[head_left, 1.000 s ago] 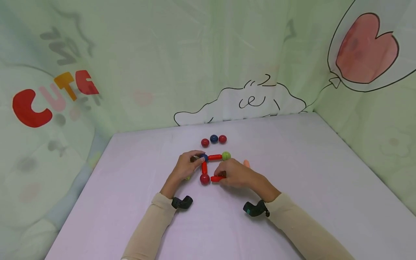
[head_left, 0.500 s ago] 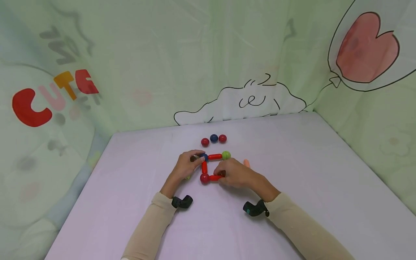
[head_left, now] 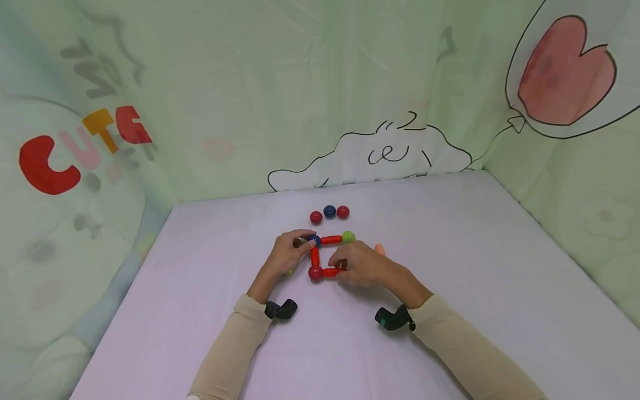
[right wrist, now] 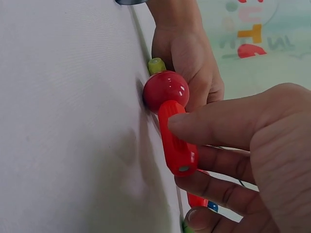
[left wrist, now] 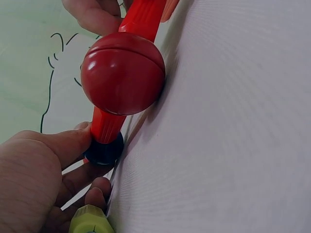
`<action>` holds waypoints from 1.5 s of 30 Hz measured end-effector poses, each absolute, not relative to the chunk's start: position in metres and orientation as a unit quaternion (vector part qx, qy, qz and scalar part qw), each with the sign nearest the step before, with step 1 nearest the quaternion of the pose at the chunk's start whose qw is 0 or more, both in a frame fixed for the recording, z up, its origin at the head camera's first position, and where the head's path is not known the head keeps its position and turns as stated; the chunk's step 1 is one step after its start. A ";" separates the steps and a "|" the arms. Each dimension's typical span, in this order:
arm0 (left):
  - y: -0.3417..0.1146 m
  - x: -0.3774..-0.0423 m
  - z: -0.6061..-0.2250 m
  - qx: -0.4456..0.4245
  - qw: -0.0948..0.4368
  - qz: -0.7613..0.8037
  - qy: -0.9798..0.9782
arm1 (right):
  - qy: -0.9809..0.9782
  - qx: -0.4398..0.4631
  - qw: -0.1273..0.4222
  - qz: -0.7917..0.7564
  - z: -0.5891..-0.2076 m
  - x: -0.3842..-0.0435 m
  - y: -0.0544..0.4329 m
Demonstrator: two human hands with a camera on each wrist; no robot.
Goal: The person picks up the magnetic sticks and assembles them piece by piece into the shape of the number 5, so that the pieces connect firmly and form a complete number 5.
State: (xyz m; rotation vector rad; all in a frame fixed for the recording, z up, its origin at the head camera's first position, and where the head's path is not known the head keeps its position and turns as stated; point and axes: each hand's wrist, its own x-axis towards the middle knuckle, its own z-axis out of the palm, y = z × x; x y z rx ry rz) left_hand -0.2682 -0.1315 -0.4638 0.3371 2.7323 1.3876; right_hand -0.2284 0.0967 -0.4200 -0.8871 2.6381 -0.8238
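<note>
In the head view my left hand (head_left: 286, 254) pinches a blue ball (head_left: 314, 240) at a corner of a ball-and-rod frame. One red rod (head_left: 331, 240) runs from that ball to a lime green ball (head_left: 348, 237); another red rod (head_left: 315, 256) leads down to a red ball (head_left: 315, 273). My right hand (head_left: 364, 264) holds a third red rod (right wrist: 176, 145) between thumb and fingers. Its far end meets the red ball (right wrist: 166, 91), while its near end shows a small grey metal disc. Close under my left hand lies a yellow-green rod (left wrist: 91, 221), mostly covered in the head view.
Behind the frame, two red balls (head_left: 316, 217) and a dark blue ball (head_left: 329, 211) lie in a row on the pale tabletop (head_left: 200, 333). A peach-coloured rod (head_left: 380, 249) pokes out beyond my right hand. A printed curtain (head_left: 225, 111) borders the table.
My right hand has brought its red rod slightly left, closing the small gap to the red ball, which the rod now touches. My left hand has stayed on the blue ball.
</note>
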 end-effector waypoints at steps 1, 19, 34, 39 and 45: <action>-0.131 -0.269 -0.464 0.109 0.030 0.450 0.886 | 0.903 -0.302 0.121 -0.282 -0.419 -0.228 0.096; -0.131 -0.268 -0.466 0.112 0.031 0.444 0.888 | 0.913 -0.273 0.133 -0.272 -0.409 -0.234 0.102; -0.130 -0.269 -0.463 0.109 0.020 0.442 0.890 | 0.926 -0.311 0.045 -0.209 -0.379 -0.277 0.116; -0.129 -0.269 -0.462 0.107 0.016 0.441 0.891 | 0.937 -0.296 0.028 -0.182 -0.386 -0.296 0.117; -0.131 -0.268 -0.464 0.106 0.021 0.445 0.889 | 0.946 -0.269 0.024 -0.177 -0.396 -0.309 0.110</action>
